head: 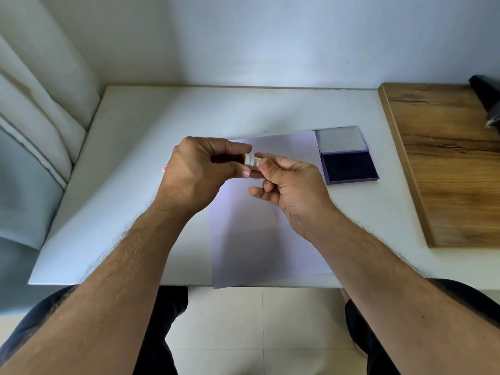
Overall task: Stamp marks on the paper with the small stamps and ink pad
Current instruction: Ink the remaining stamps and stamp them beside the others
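Both hands held one small stamp [251,163] above the paper [259,234]: left hand [200,171] curled round its body, right hand [286,182] pinching the white end. Paper lay mid-table, its near edge overhanging the table's [130,147] front edge. Ink pad [349,165] sat open toward the right edge, touching the paper's far right corner.

Risks, as judged: a cap popping free and dropping; a sleeve-less forearm dragging the overhanging sheet; inky fingers smudging it.

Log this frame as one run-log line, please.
left hand: grips small stamp | right hand: pinches its white end | ink pad: open, right of paper | paper: no marks visible
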